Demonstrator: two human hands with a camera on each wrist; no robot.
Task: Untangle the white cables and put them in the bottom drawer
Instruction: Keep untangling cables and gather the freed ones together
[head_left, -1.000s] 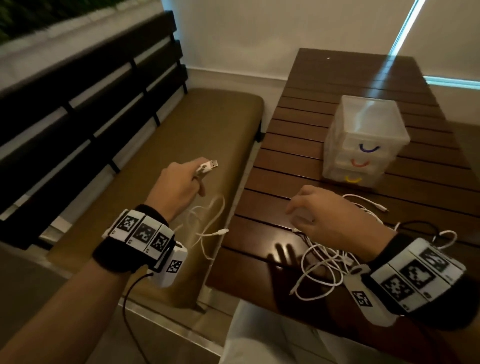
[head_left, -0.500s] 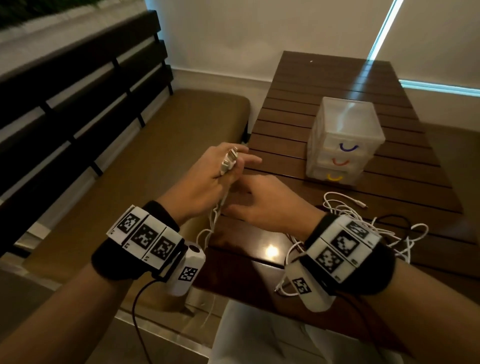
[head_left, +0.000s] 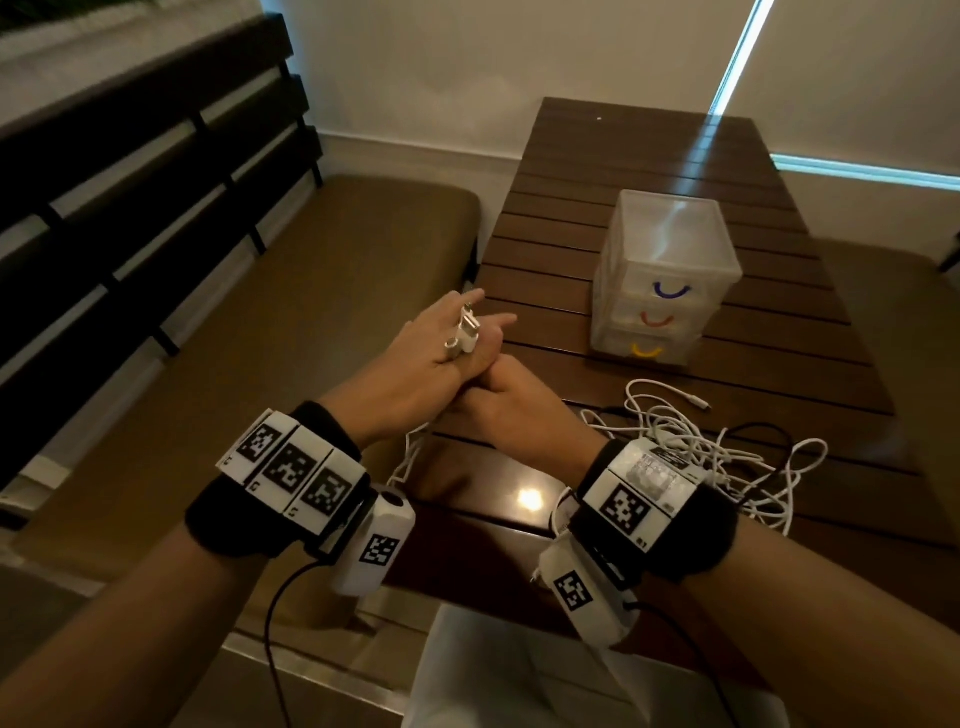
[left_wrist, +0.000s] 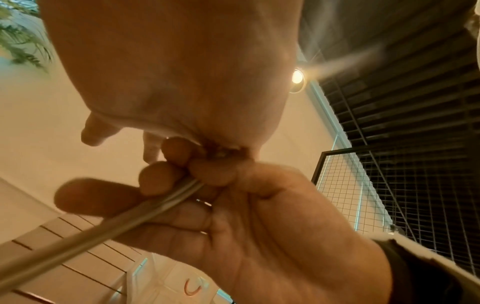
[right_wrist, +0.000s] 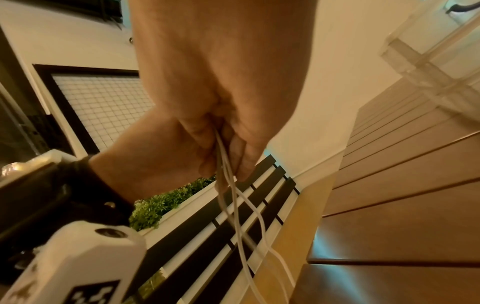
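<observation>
My left hand (head_left: 415, 369) hovers at the table's left edge and holds the plug ends of a white cable (head_left: 466, 332), which stick up between its fingers. Tucked just under it, my right hand (head_left: 519, 415) curls its fingers round the same cable's strands (left_wrist: 161, 205). In the right wrist view those strands (right_wrist: 233, 197) hang down in loops from the grip. The remaining tangle of white cables (head_left: 701, 452) lies on the table to the right of my right wrist. A translucent drawer unit (head_left: 670, 249) stands beyond; its bottom drawer (head_left: 647, 351) has a yellow handle and is closed.
A black cable (head_left: 753, 431) is mixed into the tangle. The slatted wooden table (head_left: 623, 156) stretches away behind the drawer unit. A cushioned bench (head_left: 311, 312) with a dark slatted back runs along the left.
My right hand left the tangle and moved left to meet my left hand, now gripping the strands under it. My left hand came in toward the table, plugs now upright.
</observation>
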